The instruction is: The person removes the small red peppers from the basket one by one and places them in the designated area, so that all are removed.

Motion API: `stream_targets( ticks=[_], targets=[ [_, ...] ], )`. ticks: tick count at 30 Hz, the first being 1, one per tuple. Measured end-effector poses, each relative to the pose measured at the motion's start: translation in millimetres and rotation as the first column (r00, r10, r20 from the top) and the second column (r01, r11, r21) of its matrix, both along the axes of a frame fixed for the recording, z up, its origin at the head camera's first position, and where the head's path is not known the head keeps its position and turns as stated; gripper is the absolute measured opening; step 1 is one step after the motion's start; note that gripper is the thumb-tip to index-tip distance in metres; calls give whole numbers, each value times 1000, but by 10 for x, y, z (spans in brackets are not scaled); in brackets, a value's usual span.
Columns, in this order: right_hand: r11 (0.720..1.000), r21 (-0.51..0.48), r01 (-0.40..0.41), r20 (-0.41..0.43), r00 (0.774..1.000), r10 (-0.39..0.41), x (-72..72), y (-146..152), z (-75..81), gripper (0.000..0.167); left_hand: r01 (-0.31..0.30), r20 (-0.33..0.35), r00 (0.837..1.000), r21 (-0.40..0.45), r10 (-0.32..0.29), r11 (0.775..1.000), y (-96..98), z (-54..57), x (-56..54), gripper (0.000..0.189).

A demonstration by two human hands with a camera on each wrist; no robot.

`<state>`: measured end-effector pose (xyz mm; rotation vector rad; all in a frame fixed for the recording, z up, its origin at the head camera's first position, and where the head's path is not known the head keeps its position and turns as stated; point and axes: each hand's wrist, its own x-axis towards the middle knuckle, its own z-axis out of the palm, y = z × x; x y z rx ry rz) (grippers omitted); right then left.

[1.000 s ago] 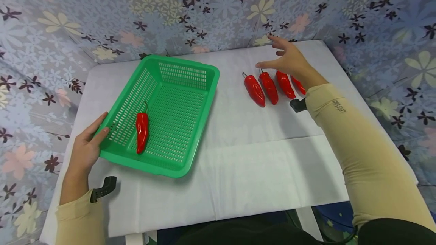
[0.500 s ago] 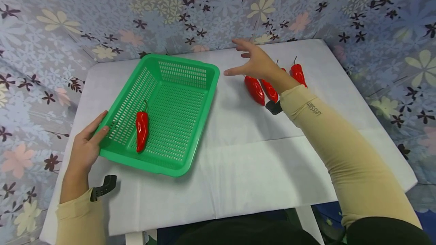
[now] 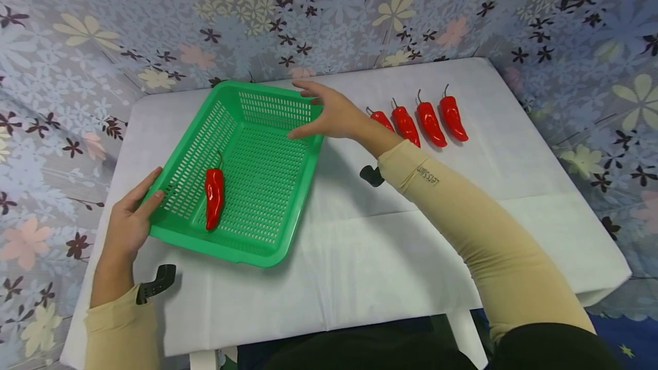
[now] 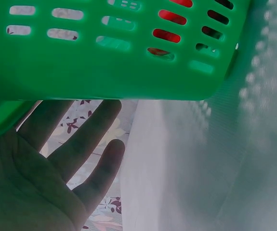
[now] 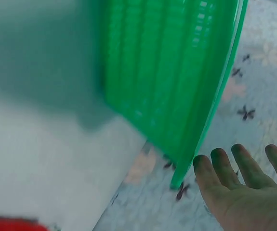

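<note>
A green perforated plastic basket is on the left side of the table, with one red chili pepper lying in it. My left hand holds the basket's left edge, thumb over the rim; in the left wrist view its fingers stretch below the green wall. Over the basket's far right corner hovers my right hand, thumb and fingers spread, nothing in it. Several more red chili peppers lie in a row to the right, the leftmost partly hidden by the right wrist.
A white cloth covers the table, which stands against flowered fabric at the back and sides. A black wrist mount sticks out from the left sleeve, another from the right.
My right hand has moved left from above the row of peppers to the basket's far right corner, staying spread. The left hand, basket and peppers have stayed nearly in place.
</note>
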<state>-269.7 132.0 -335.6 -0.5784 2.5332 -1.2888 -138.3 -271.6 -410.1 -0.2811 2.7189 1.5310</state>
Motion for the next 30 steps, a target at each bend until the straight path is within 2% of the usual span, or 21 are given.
stream_targets(
  ticks=[3, 14, 23, 30],
  targets=[
    [999, -18, -33, -11, 999, 33, 27, -122, -23, 106, 7, -6, 1000, 1, -7, 1000, 19, 7, -14, 49],
    [992, 32, -122, -2, 993, 122, 163, -608, -150, 109, -11, -9, 1000, 26, 11, 1000, 17, -6, 7, 49],
    [975, 103, -196, 49, 980, 192, 290, -1014, -220, 115, 17, -52, 999, 38, -15, 999, -21, -30, 40, 49],
    [960, 148, -237, 78, 971, 228, 361, -1186, -272, 120, 22, -45, 999, 12, -22, 1000, -13, -37, 15, 49]
  ],
)
